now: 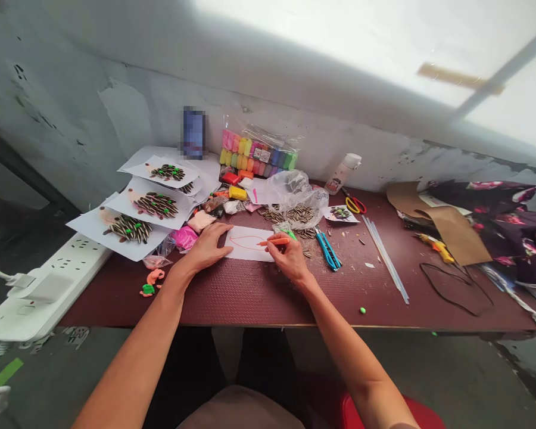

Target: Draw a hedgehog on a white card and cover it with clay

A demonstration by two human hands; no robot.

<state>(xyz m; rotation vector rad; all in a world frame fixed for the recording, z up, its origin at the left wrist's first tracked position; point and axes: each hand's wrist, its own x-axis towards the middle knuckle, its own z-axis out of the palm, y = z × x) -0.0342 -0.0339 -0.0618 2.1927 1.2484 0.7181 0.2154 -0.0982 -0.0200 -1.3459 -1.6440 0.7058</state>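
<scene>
A small sheet of white paper (250, 253) lies on the table in front of me, with a curved, leaf-like outline drawn on it in orange. My right hand (290, 259) is closed around an orange pen (274, 241), whose tip meets the paper at the outline's right part. At the paper's left edge, my left hand (208, 245) rests with thumb and fingers apart, touching the sheet. Close to that hand are a pink lump of clay (185, 238) and a pale lump (201, 220). A blue utility knife (327, 249) lies right of my right hand.
Sheets bearing seed-covered hedgehog pictures (154, 205) are stacked at left, beside a power strip (49, 292). Behind the paper are loose striped seeds (295, 214) and a pack of coloured clay (259, 158). Scissors (355, 204), clear sticks (386, 259) and a yellow glue gun (440, 249) lie rightward.
</scene>
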